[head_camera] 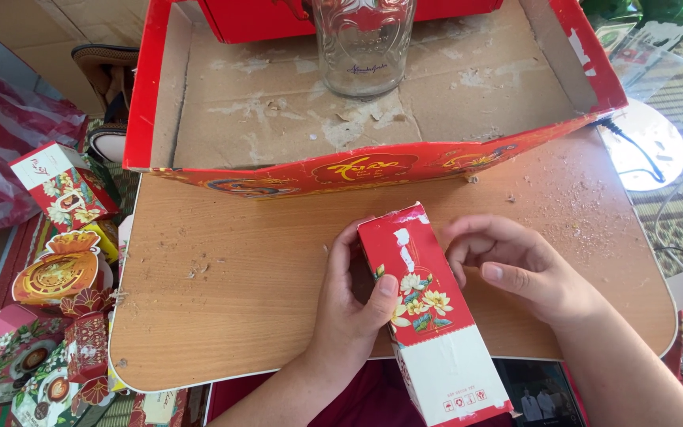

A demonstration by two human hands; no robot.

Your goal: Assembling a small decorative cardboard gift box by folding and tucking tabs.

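Red-and-white flowered carton point(430, 316), tall and narrow, lying tilted over the near edge of the wooden table point(231, 292), its white lower end jutting past that edge toward the body and its torn bottom corner nearly cut off by the frame. Gripped on its left face by the left hand point(351, 304), thumb pressed on the flower print, remaining fingers hidden behind the carton. Touched near the top right by the right hand point(515, 265), fingers curled inward against the far side; fingertips tucked out of sight, so hard to tell whether truly clasping or only resting there. Both forearms cut off at the bottom edge. Along the far edge of the table, a large open red cardboard tray point(373, 170) with a bare, scuffed brown floor, holding a clear glass jar point(364, 47), upright, its top cut off, and part of another red box point(262, 20) at the back. Paper crumbs scattered toward the table's right corner. Beyond the left edge, a heap of small red decorated boxes point(61, 269), partly overlapping and hard to count. Beyond the right corner, a round white lamp base point(654, 146) with a black cable.
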